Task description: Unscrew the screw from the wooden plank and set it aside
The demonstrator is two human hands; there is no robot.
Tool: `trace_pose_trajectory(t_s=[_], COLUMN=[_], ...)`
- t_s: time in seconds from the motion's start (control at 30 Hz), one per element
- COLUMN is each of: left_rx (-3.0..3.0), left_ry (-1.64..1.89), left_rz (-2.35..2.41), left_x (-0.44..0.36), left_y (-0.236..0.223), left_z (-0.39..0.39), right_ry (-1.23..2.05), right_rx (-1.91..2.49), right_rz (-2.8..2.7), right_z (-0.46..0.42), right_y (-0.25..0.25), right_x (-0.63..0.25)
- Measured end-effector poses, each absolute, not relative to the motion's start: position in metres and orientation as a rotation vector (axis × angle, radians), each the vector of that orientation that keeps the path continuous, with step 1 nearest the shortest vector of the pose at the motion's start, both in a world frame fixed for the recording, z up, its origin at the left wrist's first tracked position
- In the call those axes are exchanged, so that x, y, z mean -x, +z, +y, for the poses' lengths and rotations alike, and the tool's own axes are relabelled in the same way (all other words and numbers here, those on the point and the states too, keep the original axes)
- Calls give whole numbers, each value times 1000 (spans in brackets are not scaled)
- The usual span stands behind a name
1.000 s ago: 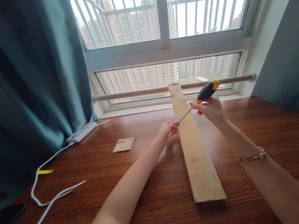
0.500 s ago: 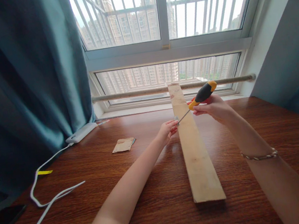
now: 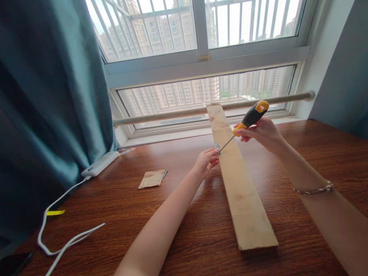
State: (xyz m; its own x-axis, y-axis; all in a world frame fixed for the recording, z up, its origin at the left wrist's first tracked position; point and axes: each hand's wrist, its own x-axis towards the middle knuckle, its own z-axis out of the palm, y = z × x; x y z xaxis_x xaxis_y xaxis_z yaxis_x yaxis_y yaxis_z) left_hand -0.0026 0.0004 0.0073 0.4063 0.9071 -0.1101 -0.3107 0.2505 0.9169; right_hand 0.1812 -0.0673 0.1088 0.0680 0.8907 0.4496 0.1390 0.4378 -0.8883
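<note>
A long pale wooden plank lies on the dark wooden table, running away from me toward the window. My right hand is closed round a black and yellow screwdriver. Its metal shaft slants down to a small metal fitting at the plank's left edge. My left hand is pinched beside that fitting at the same edge; what its fingertips hold is too small to name.
A small piece of cardboard lies left of the plank. A white power strip and white cables trail along the left side by the teal curtain. A rail crosses the window behind the plank. A dark phone sits at the left edge.
My right hand has turned the screwdriver: its handle dipped left half a second ago and is now back up to the right. The tip stays at the fitting; my left hand has not moved.
</note>
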Motion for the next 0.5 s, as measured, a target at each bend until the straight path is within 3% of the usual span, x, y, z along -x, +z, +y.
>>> trace_pose_trajectory(t_s=[0.2,0.4,0.5], left_rx=[-983,-973,-975], left_ry=[976,980,988], left_rz=[751,737,741], left_x=[1,1,1], left_y=[6,2,1], left_z=[2,4,5], right_ry=[741,1011,883], right_rx=[870,856,932], right_rz=[-1375,-1363,-1336], right_z=[-65,-71,-69], right_y=[105,112,110], right_x=[-180,-190,-187])
